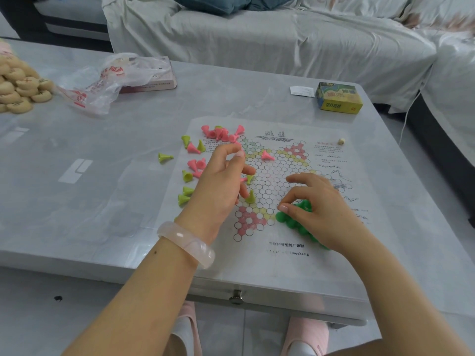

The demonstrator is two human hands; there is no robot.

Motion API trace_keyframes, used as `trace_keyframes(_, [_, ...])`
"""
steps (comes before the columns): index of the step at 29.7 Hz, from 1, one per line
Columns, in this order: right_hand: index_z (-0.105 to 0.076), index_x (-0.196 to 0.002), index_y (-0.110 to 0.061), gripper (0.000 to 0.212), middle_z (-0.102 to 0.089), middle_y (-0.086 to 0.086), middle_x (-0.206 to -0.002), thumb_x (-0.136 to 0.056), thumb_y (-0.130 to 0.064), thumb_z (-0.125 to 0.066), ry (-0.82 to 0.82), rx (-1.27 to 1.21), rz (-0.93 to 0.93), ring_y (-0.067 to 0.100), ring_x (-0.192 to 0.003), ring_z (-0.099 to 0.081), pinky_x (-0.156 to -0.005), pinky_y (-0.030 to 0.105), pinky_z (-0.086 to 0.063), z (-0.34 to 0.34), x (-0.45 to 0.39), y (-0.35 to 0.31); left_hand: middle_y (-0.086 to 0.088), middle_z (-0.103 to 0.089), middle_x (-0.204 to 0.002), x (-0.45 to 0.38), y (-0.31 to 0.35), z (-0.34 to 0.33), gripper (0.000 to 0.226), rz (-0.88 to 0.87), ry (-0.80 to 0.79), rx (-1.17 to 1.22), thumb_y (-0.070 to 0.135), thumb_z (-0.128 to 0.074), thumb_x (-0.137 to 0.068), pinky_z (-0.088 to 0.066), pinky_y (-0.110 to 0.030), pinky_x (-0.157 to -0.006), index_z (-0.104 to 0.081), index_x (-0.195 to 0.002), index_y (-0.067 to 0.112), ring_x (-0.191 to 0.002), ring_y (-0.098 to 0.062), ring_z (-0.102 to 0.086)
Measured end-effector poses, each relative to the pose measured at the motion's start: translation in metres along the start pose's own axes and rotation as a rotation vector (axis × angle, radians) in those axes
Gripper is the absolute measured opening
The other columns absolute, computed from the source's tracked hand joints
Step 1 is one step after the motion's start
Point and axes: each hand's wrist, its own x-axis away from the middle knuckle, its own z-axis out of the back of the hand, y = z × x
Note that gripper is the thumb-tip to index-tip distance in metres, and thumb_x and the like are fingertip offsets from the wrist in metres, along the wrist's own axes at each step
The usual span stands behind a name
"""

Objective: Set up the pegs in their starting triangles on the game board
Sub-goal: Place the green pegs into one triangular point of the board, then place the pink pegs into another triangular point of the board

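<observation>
Your right hand [318, 209] rests over the dark green pegs [295, 219] packed at the near right triangle of the paper board [270, 176], thumb and forefinger pinched lightly at the cluster's edge, probably to seat or straighten one; I cannot tell if a peg is actually gripped. Your left hand [221, 183] hovers half-curled over the board's left side, its grip loose and apparently empty, a lime peg [250, 197] upright just beside its fingertips. Pink pegs [221, 133] and lime ones lie unsorted along the board's left margin on the surface [102, 163], within the left hand's reach.

plastic bag [102, 83], yellow box [339, 98], perhaps biscuits [20, 86]
</observation>
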Motion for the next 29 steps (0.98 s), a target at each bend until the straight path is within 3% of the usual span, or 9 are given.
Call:
trace_keyframes(12, [-0.067,-0.091,-0.027,0.014,-0.047,-0.008,-0.132,-0.088,-0.029,-0.054,0.012,0.018,0.005,0.010,-0.127,-0.033,-0.104,0.030,-0.020,0.000,-0.001,0.000,0.001,-0.063,-0.094,0.000,0.000,0.001,0.020,-0.008,-0.001,0.002,0.026,-0.033,-0.097,-0.037,-0.017,-0.056,-0.046,-0.111,0.029,-0.051,-0.007,-0.047])
trace_keyframes(14, [-0.068,-0.093,-0.025,0.017,-0.050,-0.010,-0.127,-0.089,-0.028,-0.052,0.088,-0.039,0.007,0.006,-0.120,-0.038,-0.100,0.026,-0.022,0.002,-0.002,0.000,0.001,-0.063,-0.093,0.000,-0.001,0.001,0.019,-0.010,-0.004,0.004,0.026,-0.033,-0.097,-0.038,-0.016,-0.057,-0.046,-0.111,0.029,-0.051,-0.007,-0.047])
trace_keyframes(17, [-0.066,-0.099,-0.023,0.021,-0.055,-0.011,-0.113,-0.091,-0.027,-0.047,0.340,-0.231,-0.038,0.002,-0.108,-0.045,-0.093,0.021,-0.030,0.008,-0.002,0.000,0.001,-0.063,-0.093,-0.001,-0.001,0.002,0.019,-0.017,0.000,0.006,0.025,-0.033,-0.097,-0.038,-0.016,-0.056,-0.047,-0.111,0.029,-0.052,-0.008,-0.047])
trace_keyframes(21, [-0.061,-0.101,-0.027,0.022,-0.059,-0.008,-0.108,-0.095,-0.024,-0.041,0.625,-0.436,-0.201,0.006,-0.103,-0.051,-0.083,0.016,-0.037,0.014,-0.003,0.011,0.004,-0.063,-0.090,-0.003,0.000,0.008,0.017,-0.023,0.041,-0.004,0.024,-0.036,-0.096,-0.037,-0.021,-0.056,-0.050,-0.098,0.033,-0.057,-0.009,-0.048])
trace_keyframes(23, [-0.060,-0.100,-0.029,0.022,-0.060,-0.007,-0.109,-0.094,-0.020,-0.041,0.694,-0.485,-0.276,0.006,-0.102,-0.051,-0.086,0.020,-0.038,0.016,-0.003,0.016,0.007,-0.062,-0.089,-0.005,0.000,0.015,0.020,-0.041,0.087,-0.027,0.022,-0.038,-0.095,-0.039,-0.022,-0.058,-0.053,-0.093,0.034,-0.060,-0.009,-0.049])
trace_keyframes(27, [-0.058,-0.098,-0.029,0.022,-0.059,-0.008,-0.107,-0.093,-0.018,-0.040,0.762,-0.573,-0.367,0.006,-0.101,-0.051,-0.075,0.012,-0.034,0.021,0.000,0.018,0.005,-0.061,-0.087,-0.011,-0.002,0.029,0.022,-0.092,0.206,-0.071,0.014,-0.040,-0.093,-0.039,-0.016,-0.055,-0.059,-0.089,0.026,-0.064,-0.008,-0.049])
trace_keyframes(29, [-0.058,-0.097,-0.029,0.022,-0.059,-0.007,-0.106,-0.093,-0.017,-0.040,0.792,-0.596,-0.385,0.006,-0.101,-0.051,-0.079,0.016,-0.035,0.023,0.000,0.019,0.002,-0.060,-0.083,-0.014,-0.004,0.036,0.021,-0.115,0.268,-0.124,0.012,-0.042,-0.092,-0.038,-0.018,-0.058,-0.061,-0.089,0.021,-0.066,-0.010,-0.052])
